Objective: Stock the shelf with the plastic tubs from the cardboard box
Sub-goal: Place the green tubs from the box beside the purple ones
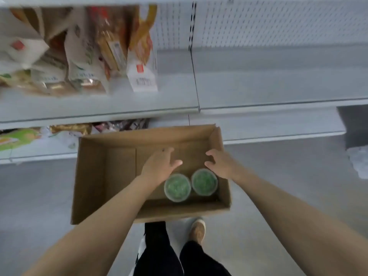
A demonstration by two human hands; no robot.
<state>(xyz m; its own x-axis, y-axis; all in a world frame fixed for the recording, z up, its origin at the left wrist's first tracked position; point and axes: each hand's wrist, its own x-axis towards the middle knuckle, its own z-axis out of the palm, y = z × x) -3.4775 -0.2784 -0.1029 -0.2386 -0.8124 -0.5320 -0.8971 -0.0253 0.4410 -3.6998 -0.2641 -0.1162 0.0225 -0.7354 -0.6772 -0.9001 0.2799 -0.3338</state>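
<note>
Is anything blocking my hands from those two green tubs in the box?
Nothing visible. Left hand and right hand hang open over the cardboard box, just beyond the two tubs.

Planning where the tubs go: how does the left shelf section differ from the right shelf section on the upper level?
The left shelf section carries packaged goods crowding its left part; the right shelf section shows none. The left shelf section has bare space only beside the white carton; the right shelf section is bare across its visible width. Both are pale grey, level with each other, backed by perforated panel.
</note>
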